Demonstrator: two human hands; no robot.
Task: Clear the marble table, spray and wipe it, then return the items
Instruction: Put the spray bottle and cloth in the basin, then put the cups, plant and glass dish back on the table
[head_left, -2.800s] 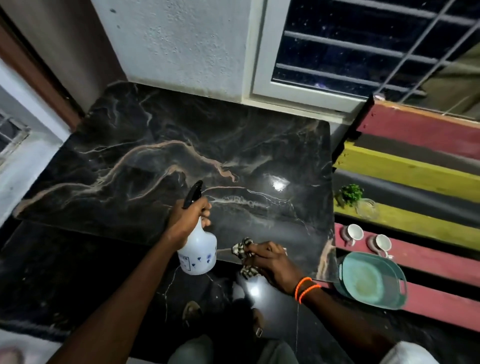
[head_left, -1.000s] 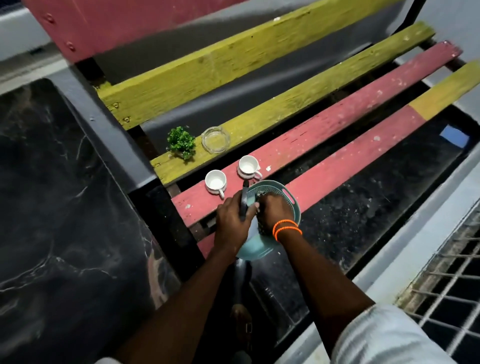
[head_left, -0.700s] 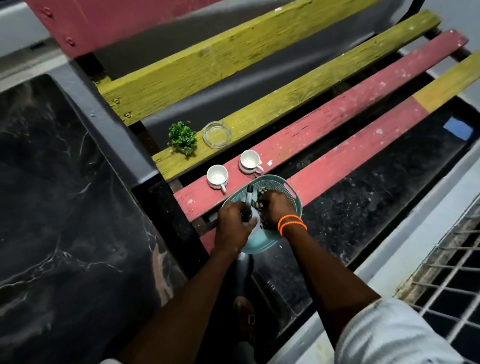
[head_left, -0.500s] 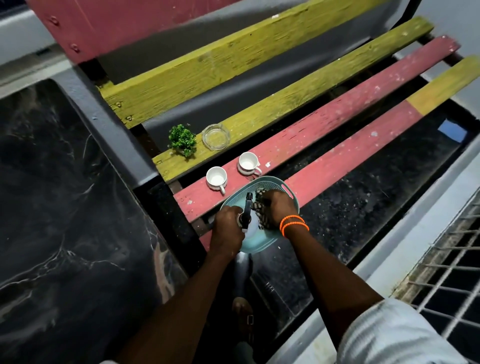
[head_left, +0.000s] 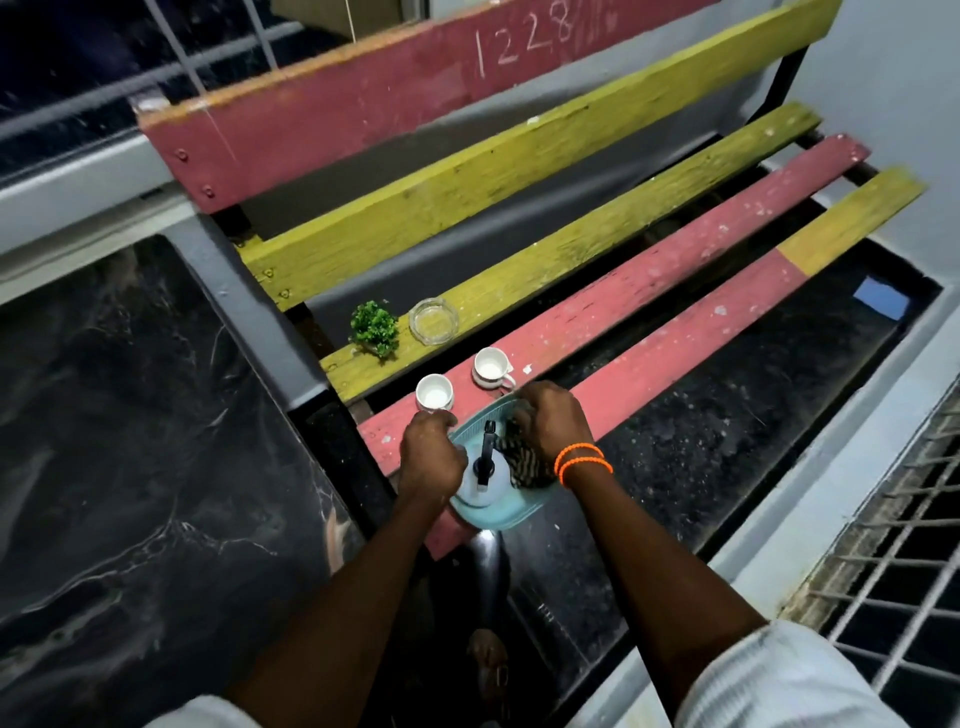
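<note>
In the head view, the figures "1228" (head_left: 524, 39) are scratched pale into the far red slat (head_left: 363, 104) of the bench back; no other writing is legible.

A teal tray (head_left: 511, 514) sits on the near red seat slats at the bench's left end. A spray bottle (head_left: 485, 480) stands upright in it, long axis vertical, its black trigger head pointing toward the far side. Just right of the bottle, inside the tray, lies a striped cloth (head_left: 527, 465), bunched up.

The left hand (head_left: 431, 457) curls over the tray's left rim, fingers closed on the edge. The right hand (head_left: 553, 421), with two orange bands (head_left: 582, 462) at the wrist, reaches over the far right rim with fingers bent down; whether they clamp the rim or the cloth I cannot tell.

Just beyond the tray, two white cups (head_left: 435, 392) stand upright on a red slat, well apart from each other. Farther back, on the yellow slat, a small green plant (head_left: 374, 327) stands just left of a clear glass dish (head_left: 434, 322).

The dark marble table (head_left: 130, 441) fills the left side, bare where visible.
</note>
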